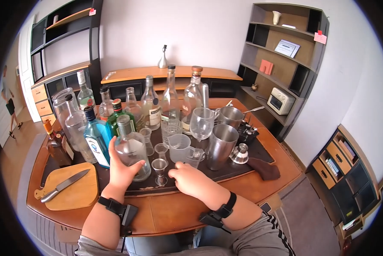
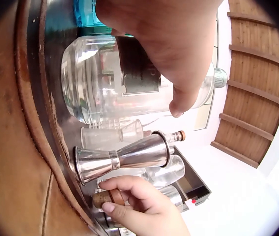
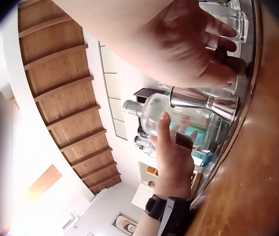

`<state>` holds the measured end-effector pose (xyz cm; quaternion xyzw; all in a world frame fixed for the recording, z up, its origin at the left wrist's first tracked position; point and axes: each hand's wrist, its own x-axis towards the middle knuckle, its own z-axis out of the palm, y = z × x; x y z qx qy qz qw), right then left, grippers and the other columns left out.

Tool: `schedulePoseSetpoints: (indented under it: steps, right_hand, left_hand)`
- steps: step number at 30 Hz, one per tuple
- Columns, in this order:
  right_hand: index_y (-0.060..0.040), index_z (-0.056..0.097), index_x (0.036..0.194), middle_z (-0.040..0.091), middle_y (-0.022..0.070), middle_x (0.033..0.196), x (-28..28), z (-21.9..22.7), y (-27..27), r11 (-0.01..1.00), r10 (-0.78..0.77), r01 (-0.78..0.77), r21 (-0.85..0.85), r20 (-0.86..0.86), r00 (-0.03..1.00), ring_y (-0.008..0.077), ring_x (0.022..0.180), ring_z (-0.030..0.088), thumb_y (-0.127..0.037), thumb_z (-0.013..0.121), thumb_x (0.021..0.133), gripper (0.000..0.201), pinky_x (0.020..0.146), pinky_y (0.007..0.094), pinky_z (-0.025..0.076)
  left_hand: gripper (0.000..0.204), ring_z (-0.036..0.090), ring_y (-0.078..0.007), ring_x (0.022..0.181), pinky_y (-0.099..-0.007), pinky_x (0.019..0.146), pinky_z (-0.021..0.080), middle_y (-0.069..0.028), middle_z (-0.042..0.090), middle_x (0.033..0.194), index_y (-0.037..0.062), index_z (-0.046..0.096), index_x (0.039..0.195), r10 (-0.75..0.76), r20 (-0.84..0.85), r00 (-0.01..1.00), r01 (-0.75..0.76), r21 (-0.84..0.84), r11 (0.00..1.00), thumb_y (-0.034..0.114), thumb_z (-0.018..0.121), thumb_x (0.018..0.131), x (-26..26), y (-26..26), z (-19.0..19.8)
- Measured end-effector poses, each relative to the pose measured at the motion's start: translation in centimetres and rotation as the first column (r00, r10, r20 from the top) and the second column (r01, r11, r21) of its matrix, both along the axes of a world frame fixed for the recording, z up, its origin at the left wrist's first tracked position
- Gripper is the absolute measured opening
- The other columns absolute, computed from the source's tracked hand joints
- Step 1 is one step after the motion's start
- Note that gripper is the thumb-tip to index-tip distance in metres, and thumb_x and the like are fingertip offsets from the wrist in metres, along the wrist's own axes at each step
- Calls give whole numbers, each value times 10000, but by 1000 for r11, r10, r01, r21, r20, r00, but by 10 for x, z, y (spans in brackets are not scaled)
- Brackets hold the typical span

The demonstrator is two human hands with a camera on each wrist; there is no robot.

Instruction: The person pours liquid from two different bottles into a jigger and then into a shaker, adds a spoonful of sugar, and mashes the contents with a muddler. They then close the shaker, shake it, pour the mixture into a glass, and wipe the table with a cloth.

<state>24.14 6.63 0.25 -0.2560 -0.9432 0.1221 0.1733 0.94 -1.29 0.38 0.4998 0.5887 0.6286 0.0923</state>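
Note:
My left hand point(image 1: 122, 170) holds a clear glass bottle point(image 1: 133, 149) with a grey cap, thumb on the near side and fingers round its left. In the left wrist view that bottle point(image 2: 95, 78) stands upright with a dark label. Between thumb and fingers my right hand point(image 1: 189, 179) pinches a cork stopper point(image 2: 107, 198) with a brown top, hidden in the head view. A steel jigger point(image 1: 159, 170) stands between the two hands, close to the bottle. Just behind it is a small clear glass jigger point(image 1: 161, 150), and a plastic measuring jug point(image 1: 179, 147) is beyond the right hand.
Several bottles crowd the left and back, among them a blue bottle point(image 1: 96, 138). A knife point(image 1: 65, 185) lies on a wooden board point(image 1: 82, 198) at left. To the right are a steel shaker tin point(image 1: 222, 147), a strainer top point(image 1: 240, 154) and a brown cloth point(image 1: 264, 168).

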Motion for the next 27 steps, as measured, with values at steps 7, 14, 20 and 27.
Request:
schedulePoseSetpoints:
  steps: [7, 14, 20, 27]
  right_hand:
    - [-29, 612, 981, 569, 196, 990, -1, 8, -7, 997, -77, 77, -5, 34, 996, 387, 925, 609, -10, 550, 817, 176, 797, 474, 531]
    - [-56, 594, 957, 598, 141, 934, 17, 38, -19, 992, -115, 115, 59, -4, 993, 356, 886, 629, -167, 654, 856, 162, 739, 457, 529]
    - [-63, 673, 974, 670, 108, 815, 95, 148, -48, 964, -235, 266, -10, -504, 831, 242, 710, 662, -243, 701, 878, 206, 625, 343, 517]
    - [-22, 634, 967, 611, 6, 852, 175, 190, 56, 911, -235, 380, -159, -958, 162, 80, 750, 570, -90, 615, 935, 77, 640, 218, 453]
  left_hand:
    - [1102, 523, -297, 1227, -398, 1031, 450, -188, 478, 1352, 85, 131, 1505, -44, 43, 998, 44, 12, 999, 8, 830, 657, 2, 0, 2]
    - [1098, 529, -294, 1208, -394, 1027, 449, -180, 480, 1336, 84, 144, 1504, -45, 33, 998, 44, 30, 999, 14, 830, 650, -2, 2, -4]
    - [1119, 515, -299, 1213, -403, 1025, 448, -183, 452, 1342, 100, 141, 1511, -27, 27, 999, 27, 11, 1000, 17, 837, 639, -2, 1, -3]
    - [1129, 517, -297, 1204, -402, 1030, 439, -178, 462, 1319, 116, 144, 1515, -36, 52, 998, 34, 34, 999, 0, 831, 626, -2, 3, -6]
